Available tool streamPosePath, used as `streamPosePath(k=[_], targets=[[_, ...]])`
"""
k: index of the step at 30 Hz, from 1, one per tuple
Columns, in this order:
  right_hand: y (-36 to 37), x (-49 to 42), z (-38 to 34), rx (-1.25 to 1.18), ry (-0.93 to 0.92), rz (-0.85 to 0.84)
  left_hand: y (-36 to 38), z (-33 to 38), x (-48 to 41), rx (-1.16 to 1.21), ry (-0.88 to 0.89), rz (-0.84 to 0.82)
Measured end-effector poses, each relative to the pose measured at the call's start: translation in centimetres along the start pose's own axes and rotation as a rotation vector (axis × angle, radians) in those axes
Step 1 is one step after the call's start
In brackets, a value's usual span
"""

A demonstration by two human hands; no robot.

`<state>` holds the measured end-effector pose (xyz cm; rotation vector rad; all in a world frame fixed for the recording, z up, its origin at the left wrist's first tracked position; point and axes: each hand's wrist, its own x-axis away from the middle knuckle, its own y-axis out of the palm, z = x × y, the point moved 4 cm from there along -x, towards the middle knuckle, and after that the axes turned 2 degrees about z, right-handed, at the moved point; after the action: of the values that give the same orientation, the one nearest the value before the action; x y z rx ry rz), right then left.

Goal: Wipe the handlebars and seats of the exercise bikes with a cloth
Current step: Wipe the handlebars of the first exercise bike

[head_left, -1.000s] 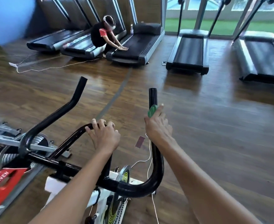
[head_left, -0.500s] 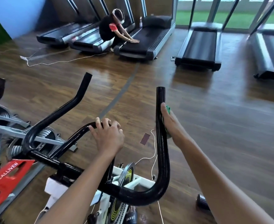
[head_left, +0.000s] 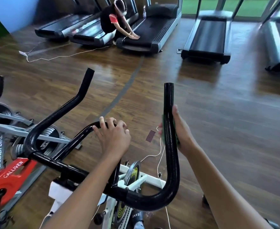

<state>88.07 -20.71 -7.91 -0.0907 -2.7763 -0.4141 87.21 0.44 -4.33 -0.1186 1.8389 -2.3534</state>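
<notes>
The cloth (head_left: pixel 163 129) is wrapped round the right upright of the handlebar (head_left: pixel 171 162) and is clasped there by the right hand (head_left: pixel 183 134), fingers and thumb closed around both. The handlebar's inner loop is gripped by the left hand (head_left: pixel 114 138). Treadmills (head_left: pixel 206 35) are seen beyond, across the floor (head_left: pixel 226 113).

- The handlebars (head_left: pixel 169 146) are glossy black.
- The cloth (head_left: pixel 163 134) at right of centre is green.
- The bike frame (head_left: pixel 145 178) is white; its flywheel (head_left: pixel 121 211) is black with yellow-green rings.
- The guard (head_left: pixel 8 184) at lower left is red with white lettering.
- The floor (head_left: pixel 218 113) is brown wood plank.
- The wall (head_left: pixel 12 7) at upper left is blue.
</notes>
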Motion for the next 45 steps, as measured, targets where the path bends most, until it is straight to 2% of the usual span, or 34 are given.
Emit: streamPosePath(k=[3,8,11,14,17,22,28,33,35,38,41,43,45], targets=[[0.1,1.2,0.0,-0.044,0.081,-0.061,0.1,0.1,-0.1,-0.002,-0.003,-0.003],[2.0,-2.6,-9.4,0.192,-0.16,0.082,0.0,-0.1,0.2,-0.001,0.003,-0.014],[2.2,-3.0,-9.5,0.228,-0.254,0.118,0.0,-0.2,0.2,0.001,0.002,-0.019],[1.0,-0.7,-3.6,0.343,-0.109,0.176,0.1,-0.1,-0.1,-0.014,-0.009,-0.026],[0.1,4.1,0.7,0.399,-0.046,0.264,0.1,0.1,-0.3,-0.037,-0.013,-0.026],[-0.1,10.2,4.0,0.526,0.069,0.195,0.2,-0.1,-0.1,-0.062,-0.017,-0.028],[0.2,6.3,1.0,0.551,0.04,0.188,0.2,-0.2,0.2,-0.074,-0.02,-0.026],[-1.1,5.9,-1.7,0.548,0.115,0.002,-0.2,0.1,0.9,-0.201,0.006,0.02],[-2.6,6.1,-3.6,0.445,0.119,0.007,-0.3,0.1,0.8,-0.233,-0.007,0.025],[-3.8,5.8,-6.2,0.23,0.038,0.112,-0.8,0.9,0.8,-0.001,-0.089,0.06],[-2.6,5.4,-7.8,0.011,-0.035,0.072,-2.3,4.4,2.3,0.549,-0.046,0.199],[-1.1,5.7,-8.3,-0.092,0.029,-0.022,-2.9,7.3,3.5,0.929,0.018,0.105],[0.2,5.9,-8.4,-0.133,0.104,-0.11,-3.3,9.2,4.2,1.188,0.022,-0.078]])
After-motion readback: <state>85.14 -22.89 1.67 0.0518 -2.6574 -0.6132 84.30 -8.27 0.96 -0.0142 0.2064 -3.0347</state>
